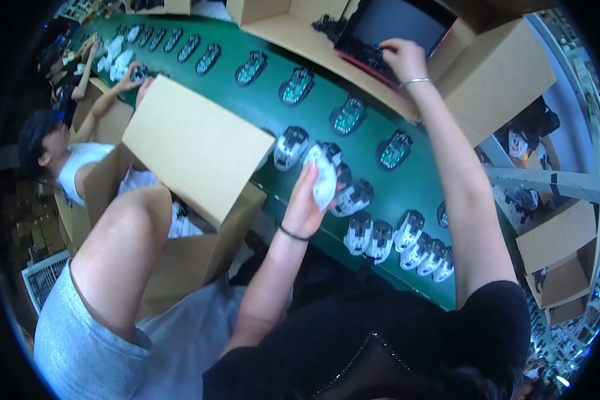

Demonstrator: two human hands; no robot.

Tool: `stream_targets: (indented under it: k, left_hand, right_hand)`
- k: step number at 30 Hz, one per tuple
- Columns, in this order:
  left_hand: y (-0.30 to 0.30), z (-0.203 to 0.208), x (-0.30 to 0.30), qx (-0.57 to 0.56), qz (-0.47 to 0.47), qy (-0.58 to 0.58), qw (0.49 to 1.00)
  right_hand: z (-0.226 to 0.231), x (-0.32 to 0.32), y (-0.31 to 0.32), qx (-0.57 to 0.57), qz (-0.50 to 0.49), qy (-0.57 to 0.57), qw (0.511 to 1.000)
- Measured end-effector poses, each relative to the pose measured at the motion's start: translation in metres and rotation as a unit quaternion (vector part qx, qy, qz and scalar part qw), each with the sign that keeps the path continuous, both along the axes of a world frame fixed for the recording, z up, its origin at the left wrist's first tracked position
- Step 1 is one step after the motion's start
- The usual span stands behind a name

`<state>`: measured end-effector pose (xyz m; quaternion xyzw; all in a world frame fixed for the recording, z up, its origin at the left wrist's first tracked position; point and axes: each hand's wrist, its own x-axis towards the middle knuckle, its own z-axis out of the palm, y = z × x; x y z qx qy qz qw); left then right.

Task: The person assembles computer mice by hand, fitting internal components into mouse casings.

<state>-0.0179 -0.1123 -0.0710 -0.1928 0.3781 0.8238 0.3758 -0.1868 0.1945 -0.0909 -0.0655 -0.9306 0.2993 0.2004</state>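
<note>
Over the bench, the left hand clasps a white shell jostling could drop; the right hand's grip is unclear.

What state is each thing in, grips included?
Left grip: closed around the white shell
White shell: held
Right grip: at the red-edged tray, closure unclear
Red-edged tray: uncovered, partly filled with dark parts
Circuit boards: exposed, spaced in a row
Grey-and-white housings: grouped together
Green belt: loaded, motion unclear
Near cardboard box: flap open
</note>
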Motion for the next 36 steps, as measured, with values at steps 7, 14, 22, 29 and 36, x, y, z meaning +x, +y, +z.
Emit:
stream_targets:
  k: [7,14,22,29,36]
  left_hand:
    - [0.025,0.021,-0.001,0.041,-0.065,0.057,0.995]
    - [0.043,0.059,0.030,0.063,-0.149,0.126,0.979]
    - [0.044,0.064,0.049,0.096,-0.144,0.121,0.977]
    - [0.045,0.070,0.056,0.118,-0.133,0.116,0.977]
    - [0.044,0.065,0.066,0.073,-0.142,0.151,0.975]
  right_hand:
    - [0.098,0.179,-0.092,-0.009,0.307,0.130,0.943]
    - [0.105,0.248,-0.094,0.137,0.298,0.184,0.927]
    - [0.122,0.279,-0.092,0.155,0.245,0.225,0.930]
    - [0.127,0.284,-0.093,0.191,0.275,0.194,0.922]
    - [0.123,0.287,-0.095,0.163,0.290,0.167,0.928]
